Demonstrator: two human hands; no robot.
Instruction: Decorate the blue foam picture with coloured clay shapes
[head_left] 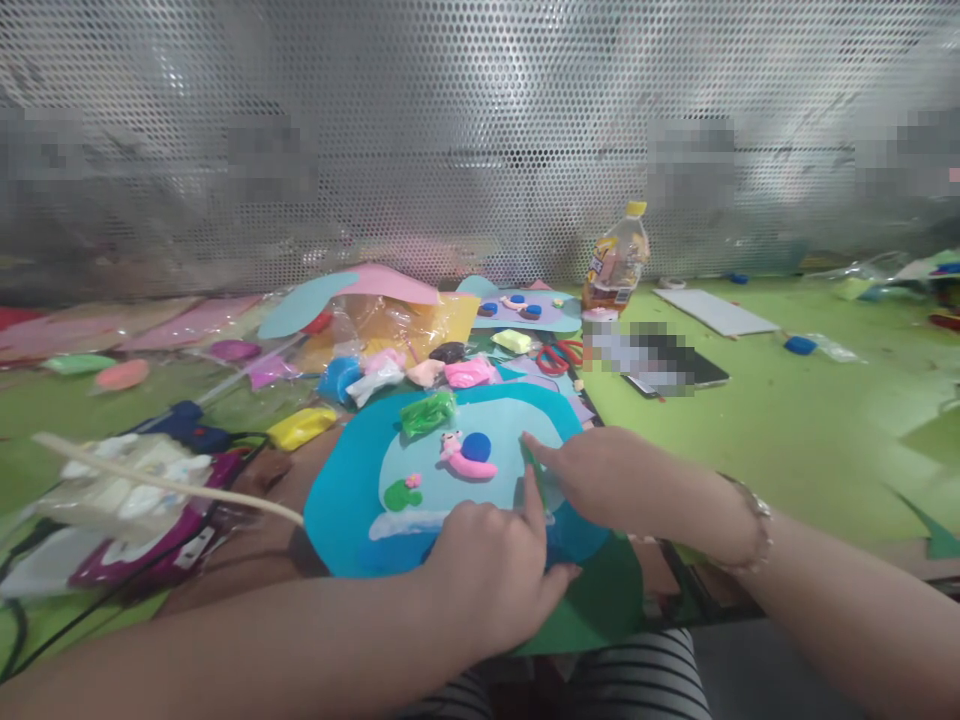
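A round blue craft board (341, 500) lies in front of me with a paler blue panel on it. On the panel sit a pink clay snail with a blue shell (470, 455), a green clay leaf with a tiny pink flower (401, 493) and a bag of green clay (427, 412). My left hand (491, 575) rests on the board's near edge, fingers curled and forefinger raised. My right hand (600, 480) lies on the panel's right side, forefinger stretched and pressing on it. Whether either hand pinches anything is hidden.
Clay lumps in bags (390, 375), red scissors (559, 355), a second blue craft board (525, 310), a plastic bottle (616, 262) and a phone (679, 370) lie behind on the green table (810, 420). A bagged pack (127, 490) and cables sit left. A perforated metal screen (480, 130) closes the back.
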